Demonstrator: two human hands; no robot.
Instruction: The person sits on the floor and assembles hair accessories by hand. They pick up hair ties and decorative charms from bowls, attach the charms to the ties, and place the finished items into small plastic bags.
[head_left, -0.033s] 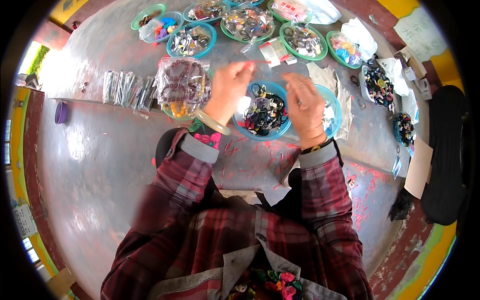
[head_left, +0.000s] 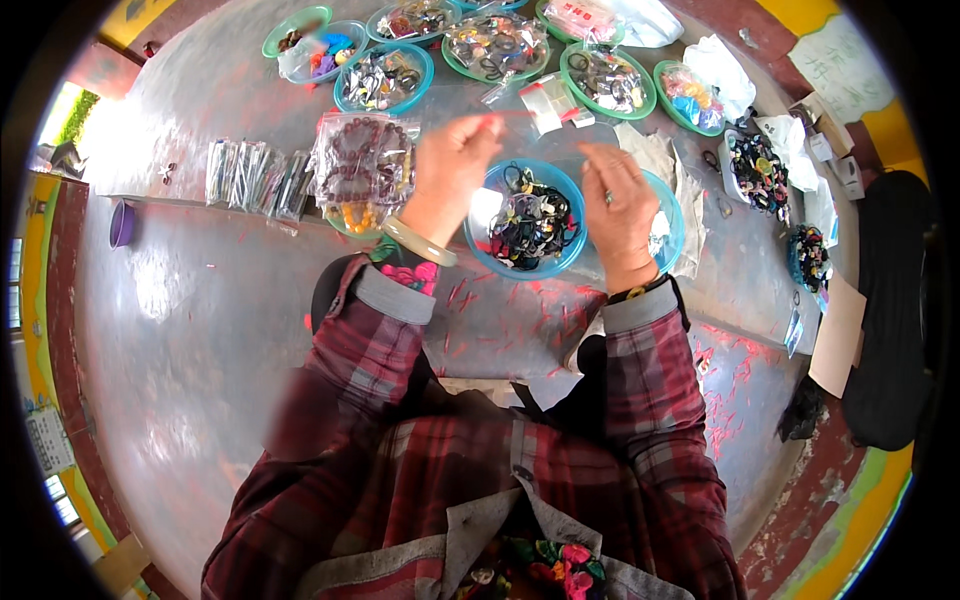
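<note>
both hands up over the blue bowl (head_left: 535, 271) now, well clear of what lies inside; the left hand (head_left: 485, 132) is curled, thumb and fingertips drawn together, and a faint red strand (head_left: 510, 114) seems to come out of that pinch, in the gap between the hands; the right hand (head_left: 588, 155) is half curled with its fingertips turned inward toward the left, and i cannot tell whether it grips the strand's other end; that strand looks thin as thread, so i'd call it next to weightless, soft and limp, easy to lose or snap, best taken right at its tips between thumb and finger and kept lightly taut; just below, the dark bands (head_left: 530, 232) lie in a jumble, likely light and bendy but ready to snag a trailing end; a second bowl (head_left: 677, 228) sits close on the right, partly hidden by the right hand, with a crumpled cloth (head_left: 690, 190) beside it; over on the left, clear bags of beads (head_left: 362, 160) crowd the left wrist, slim packets (head_left: 255, 178) farther out; a small card (head_left: 543, 106) lies beyond the hands, more filled bowls past it, and red scraps (head_left: 540, 322) litter the grey surface nearer the body
</note>
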